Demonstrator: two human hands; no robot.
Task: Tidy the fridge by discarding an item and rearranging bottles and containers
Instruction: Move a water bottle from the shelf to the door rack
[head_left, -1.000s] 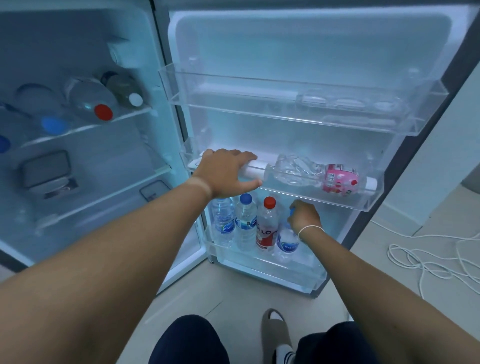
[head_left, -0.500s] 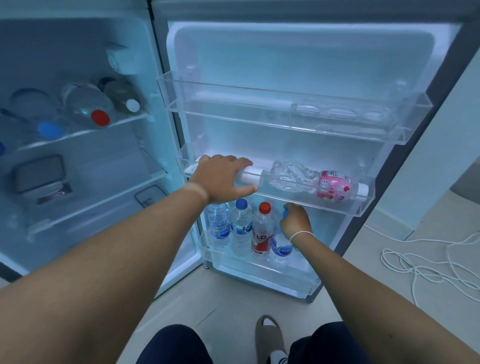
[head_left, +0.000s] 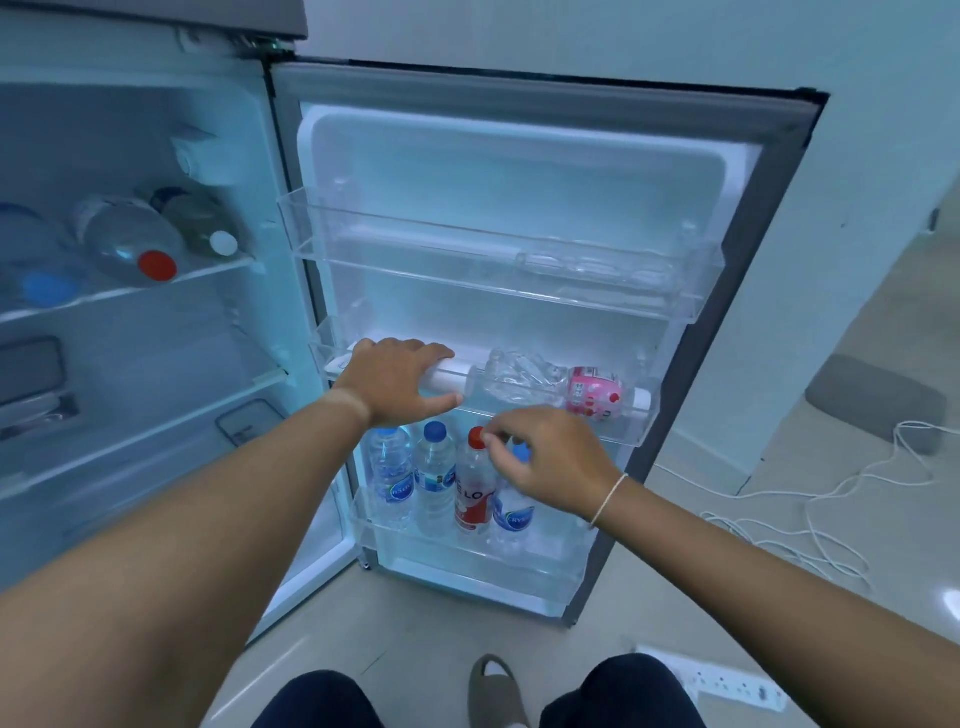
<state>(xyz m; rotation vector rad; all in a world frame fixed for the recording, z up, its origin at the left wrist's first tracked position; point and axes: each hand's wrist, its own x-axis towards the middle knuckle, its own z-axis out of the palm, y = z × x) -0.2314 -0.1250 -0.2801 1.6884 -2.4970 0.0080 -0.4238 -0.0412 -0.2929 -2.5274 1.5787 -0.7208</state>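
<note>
The fridge door stands open. On its middle door shelf (head_left: 631, 434) lies a white cylindrical bottle (head_left: 457, 375), and my left hand (head_left: 397, 379) is closed over it. Beside it lies a crushed clear bottle with a pink label (head_left: 550, 384). The bottom door shelf (head_left: 467, 553) holds several upright bottles: two blue-capped water bottles (head_left: 434, 467), a red-capped bottle (head_left: 471, 493) and another blue-capped bottle (head_left: 514, 512). My right hand (head_left: 553, 462) hovers over these with loose fingers. Its fingertips are at the red cap and it holds nothing.
The top door shelf (head_left: 493, 291) has nothing on it. Inside the fridge, bottles with red (head_left: 156, 265), white (head_left: 223, 243) and blue (head_left: 47, 288) caps lie on the upper shelf, above a grey container (head_left: 28, 371). White cable (head_left: 779, 525) and a power strip (head_left: 727, 680) lie on the floor at right.
My right hand has let go of the right-hand blue-capped bottle and risen toward the red cap. My left hand has stayed on the white bottle. The camera has pulled back.
</note>
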